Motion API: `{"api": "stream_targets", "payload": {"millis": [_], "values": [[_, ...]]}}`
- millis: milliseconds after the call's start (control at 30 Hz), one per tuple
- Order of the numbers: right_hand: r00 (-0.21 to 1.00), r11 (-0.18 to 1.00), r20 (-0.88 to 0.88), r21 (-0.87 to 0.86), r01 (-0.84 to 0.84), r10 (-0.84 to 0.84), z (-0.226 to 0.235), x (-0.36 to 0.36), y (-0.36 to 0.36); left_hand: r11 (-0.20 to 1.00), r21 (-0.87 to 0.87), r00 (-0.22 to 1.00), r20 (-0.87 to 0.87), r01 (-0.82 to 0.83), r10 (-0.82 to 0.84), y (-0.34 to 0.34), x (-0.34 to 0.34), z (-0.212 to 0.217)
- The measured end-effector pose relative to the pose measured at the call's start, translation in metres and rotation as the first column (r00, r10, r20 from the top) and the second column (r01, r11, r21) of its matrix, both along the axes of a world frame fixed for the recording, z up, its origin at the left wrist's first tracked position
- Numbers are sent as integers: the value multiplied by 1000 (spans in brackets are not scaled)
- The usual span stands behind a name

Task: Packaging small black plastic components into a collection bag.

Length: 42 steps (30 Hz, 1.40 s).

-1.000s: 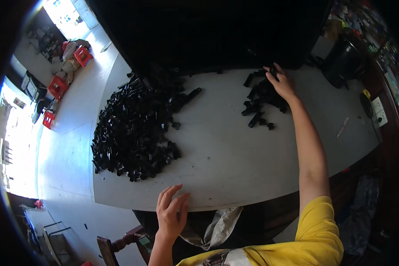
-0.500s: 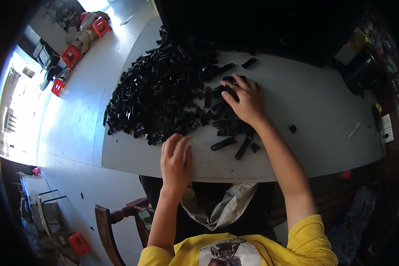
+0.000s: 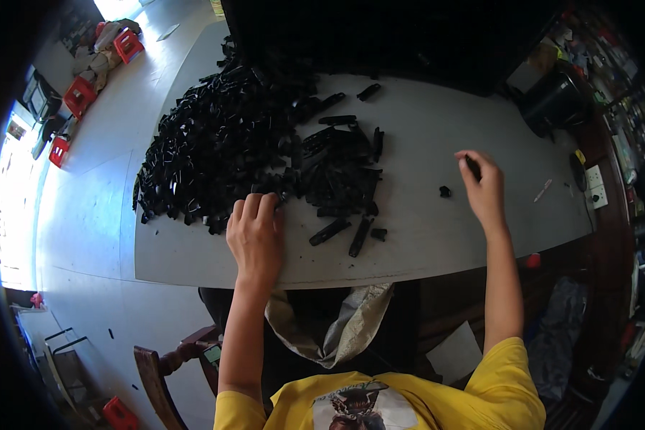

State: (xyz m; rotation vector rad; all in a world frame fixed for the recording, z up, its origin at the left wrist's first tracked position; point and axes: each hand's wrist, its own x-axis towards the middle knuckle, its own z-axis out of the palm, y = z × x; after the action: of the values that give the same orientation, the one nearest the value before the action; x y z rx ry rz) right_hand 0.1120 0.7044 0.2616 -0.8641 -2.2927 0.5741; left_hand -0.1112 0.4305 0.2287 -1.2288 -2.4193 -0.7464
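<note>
A big heap of small black plastic pieces (image 3: 208, 136) covers the left part of the grey table. Beside it lies a smaller pile of long black plastic parts (image 3: 340, 168). At the heap's near edge is my left hand (image 3: 254, 233), its fingers bent and close together over the black pieces; what they grip is hidden. Out to the right, over bare tabletop, my right hand (image 3: 486, 188) pinches a black plastic piece (image 3: 472, 167) between thumb and fingers. A single small black piece (image 3: 445, 191) rests on the table to the left of that hand.
The grey table (image 3: 423, 251) has its front edge close to my body. A large dark panel (image 3: 365, 43) stands across its back. On the right are a black bin (image 3: 555, 107), a pink pen (image 3: 542, 190) and a wall socket (image 3: 595, 186). Red stools (image 3: 79, 97) stand on the floor at left.
My right hand has moved from the smaller pile out to the right, now with a black piece in its grasp. My left hand has closed in on the heap's near edge. The view has shifted slightly.
</note>
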Motion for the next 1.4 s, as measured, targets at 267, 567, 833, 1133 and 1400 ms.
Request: {"api": "stream_targets", "payload": {"millis": [267, 567, 833, 1133, 1400], "values": [[979, 998, 196, 18, -58, 53, -41, -12, -101, 997, -74, 999, -5, 39, -40, -5, 8, -1], [910, 839, 231, 360, -408, 344, -18, -38, -140, 961, 183, 977, 18, 207, -214, -24, 23, 14], [843, 787, 99, 314, -531, 529, 0, -41, -143, 898, 382, 776, 491, 216, -396, -55, 63, 39], [721, 722, -38, 38, -691, 692, 22, -21, -158, 827, 443, 708, 457, 345, -539, -60, 72, 50], [681, 682, -48, -10, -732, 731, 24, -15, -155, 779, 479, 659, 438, 404, -611, -59, 74, 47]]}}
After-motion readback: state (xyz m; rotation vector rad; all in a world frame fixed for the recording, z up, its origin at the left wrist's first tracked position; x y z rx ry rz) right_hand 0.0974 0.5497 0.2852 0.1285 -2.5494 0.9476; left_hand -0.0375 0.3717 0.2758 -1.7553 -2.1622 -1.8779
